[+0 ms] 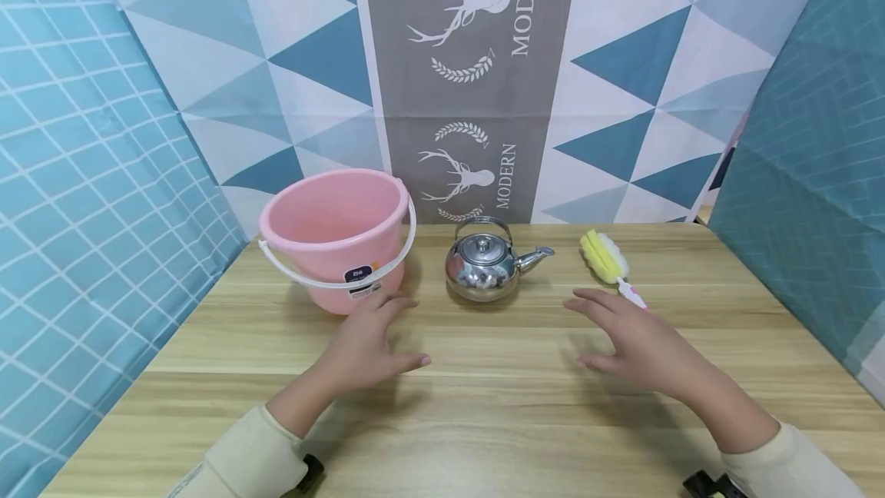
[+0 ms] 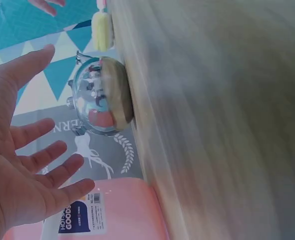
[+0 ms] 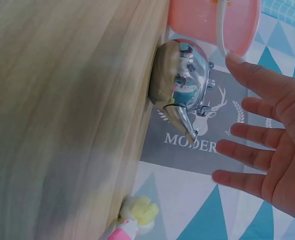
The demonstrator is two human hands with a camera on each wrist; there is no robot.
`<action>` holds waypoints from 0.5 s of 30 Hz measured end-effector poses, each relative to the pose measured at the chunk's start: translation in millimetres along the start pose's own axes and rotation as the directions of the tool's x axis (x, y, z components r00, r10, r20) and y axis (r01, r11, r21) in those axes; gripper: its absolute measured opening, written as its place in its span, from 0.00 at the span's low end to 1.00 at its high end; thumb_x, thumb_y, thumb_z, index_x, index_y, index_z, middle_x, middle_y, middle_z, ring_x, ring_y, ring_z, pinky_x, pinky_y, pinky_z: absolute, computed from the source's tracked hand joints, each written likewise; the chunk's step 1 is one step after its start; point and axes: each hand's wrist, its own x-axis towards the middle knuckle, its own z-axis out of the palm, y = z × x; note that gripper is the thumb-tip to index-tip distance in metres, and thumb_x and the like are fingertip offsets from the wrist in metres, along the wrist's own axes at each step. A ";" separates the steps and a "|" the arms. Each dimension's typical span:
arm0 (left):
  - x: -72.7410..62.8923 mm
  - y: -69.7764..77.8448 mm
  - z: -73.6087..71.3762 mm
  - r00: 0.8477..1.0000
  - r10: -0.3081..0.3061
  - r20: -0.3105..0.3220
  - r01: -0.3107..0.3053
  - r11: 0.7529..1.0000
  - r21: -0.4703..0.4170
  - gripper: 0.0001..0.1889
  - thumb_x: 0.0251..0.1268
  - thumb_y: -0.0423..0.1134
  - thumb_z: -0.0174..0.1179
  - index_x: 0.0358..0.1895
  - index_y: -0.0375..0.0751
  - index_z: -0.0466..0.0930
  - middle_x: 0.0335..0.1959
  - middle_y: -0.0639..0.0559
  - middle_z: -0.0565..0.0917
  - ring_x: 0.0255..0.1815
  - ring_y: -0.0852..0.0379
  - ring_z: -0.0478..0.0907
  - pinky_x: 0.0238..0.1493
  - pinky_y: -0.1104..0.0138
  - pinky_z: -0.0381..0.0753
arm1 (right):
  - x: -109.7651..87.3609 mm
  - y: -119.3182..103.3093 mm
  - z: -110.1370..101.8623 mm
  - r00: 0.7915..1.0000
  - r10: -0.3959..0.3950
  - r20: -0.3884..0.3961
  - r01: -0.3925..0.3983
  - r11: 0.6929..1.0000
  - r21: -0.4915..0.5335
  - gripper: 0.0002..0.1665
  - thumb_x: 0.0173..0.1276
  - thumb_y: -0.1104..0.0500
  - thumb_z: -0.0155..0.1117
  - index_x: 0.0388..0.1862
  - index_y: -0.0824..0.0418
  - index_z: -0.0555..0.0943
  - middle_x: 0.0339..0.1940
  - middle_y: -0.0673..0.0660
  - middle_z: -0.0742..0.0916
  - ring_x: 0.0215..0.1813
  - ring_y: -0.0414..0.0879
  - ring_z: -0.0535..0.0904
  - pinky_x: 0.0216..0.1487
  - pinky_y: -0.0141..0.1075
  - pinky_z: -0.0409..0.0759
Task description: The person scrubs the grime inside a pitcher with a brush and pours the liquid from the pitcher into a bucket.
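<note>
A shiny steel teapot (image 1: 482, 271) stands upright at the back middle of the table, its spout toward the right and its hoop handle raised. To its left is a pink bucket (image 1: 332, 244) whose white handle hangs down across the front. My left hand (image 1: 362, 348) hovers in front of the bucket, thumb and fingers spread, holding nothing. On the other side my right hand (image 1: 639, 340) is held over the table, fingers loosely extended and without any object. Beyond it lies a yellow and white sponge brush (image 1: 605, 256), with its handle partly hidden by that hand.
The wooden table (image 1: 484, 421) runs back to a patterned cloth backdrop (image 1: 470, 83) with deer prints. Blue tile-patterned sheeting (image 1: 90, 175) borders the left side, and a teal sheet (image 1: 809, 160) borders the right.
</note>
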 end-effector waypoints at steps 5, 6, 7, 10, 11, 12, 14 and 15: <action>8.2 2.7 3.4 0.999 -0.053 0.001 0.053 0.998 -0.043 0.42 0.41 0.60 0.76 0.61 0.42 0.76 0.61 0.45 0.75 0.62 0.47 0.71 0.61 0.52 0.72 | 6.4 -1.1 -2.6 1.000 0.003 -0.009 -0.003 1.000 0.004 0.39 0.50 0.56 0.81 0.61 0.63 0.76 0.61 0.64 0.78 0.61 0.59 0.75 0.55 0.54 0.77; 9.7 3.3 4.2 0.998 -0.066 0.005 0.066 0.996 -0.055 0.43 0.41 0.60 0.76 0.62 0.42 0.76 0.62 0.45 0.75 0.63 0.47 0.71 0.61 0.52 0.71 | 7.9 -1.3 -3.0 1.000 0.003 -0.010 -0.003 1.000 0.009 0.38 0.50 0.56 0.81 0.61 0.63 0.76 0.61 0.64 0.78 0.61 0.59 0.75 0.55 0.54 0.77; 11.1 4.0 5.0 0.997 -0.078 0.008 0.078 0.994 -0.071 0.43 0.41 0.60 0.76 0.62 0.43 0.75 0.62 0.46 0.74 0.63 0.47 0.70 0.61 0.51 0.71 | 9.7 -1.4 -3.3 1.000 0.004 -0.011 -0.004 1.000 0.011 0.38 0.50 0.57 0.81 0.60 0.63 0.76 0.61 0.63 0.79 0.60 0.59 0.75 0.55 0.54 0.77; 15.5 4.8 8.6 0.994 -0.107 0.014 0.108 0.987 -0.123 0.43 0.41 0.59 0.76 0.64 0.44 0.74 0.62 0.48 0.74 0.62 0.47 0.70 0.61 0.51 0.70 | 15.5 -1.5 -2.9 1.000 0.002 -0.022 -0.002 1.000 0.023 0.37 0.51 0.56 0.80 0.60 0.63 0.77 0.60 0.63 0.79 0.60 0.58 0.76 0.55 0.53 0.77; 17.1 4.8 10.1 0.993 -0.115 0.016 0.116 0.983 -0.140 0.43 0.41 0.58 0.76 0.64 0.44 0.74 0.62 0.48 0.74 0.62 0.47 0.70 0.61 0.51 0.70 | 17.3 -1.5 -2.5 1.000 -0.001 -0.026 0.002 1.000 0.025 0.37 0.51 0.57 0.80 0.60 0.63 0.77 0.59 0.62 0.80 0.60 0.58 0.76 0.55 0.53 0.77; 18.9 4.6 11.7 0.992 -0.121 0.018 0.123 0.980 -0.155 0.44 0.41 0.58 0.77 0.64 0.44 0.74 0.62 0.49 0.74 0.62 0.47 0.71 0.61 0.51 0.70 | 19.1 -1.5 -2.2 0.999 -0.006 -0.031 0.007 1.000 0.028 0.37 0.51 0.57 0.80 0.60 0.63 0.77 0.59 0.62 0.80 0.60 0.57 0.76 0.55 0.53 0.78; 22.6 3.5 15.0 0.990 -0.135 0.025 0.138 0.974 -0.181 0.44 0.42 0.58 0.77 0.65 0.43 0.73 0.62 0.49 0.74 0.62 0.47 0.71 0.61 0.50 0.70 | 22.7 -1.5 -1.2 0.999 -0.018 -0.041 0.019 0.999 0.036 0.36 0.52 0.58 0.80 0.59 0.64 0.77 0.58 0.61 0.80 0.59 0.57 0.76 0.55 0.52 0.78; 24.6 3.2 16.2 0.989 -0.143 0.031 0.146 0.970 -0.192 0.44 0.42 0.58 0.77 0.65 0.43 0.73 0.63 0.48 0.74 0.62 0.47 0.70 0.61 0.50 0.70 | 24.3 -1.5 -0.7 0.999 -0.024 -0.045 0.026 0.999 0.040 0.35 0.51 0.59 0.80 0.59 0.64 0.77 0.58 0.61 0.80 0.59 0.57 0.77 0.55 0.52 0.78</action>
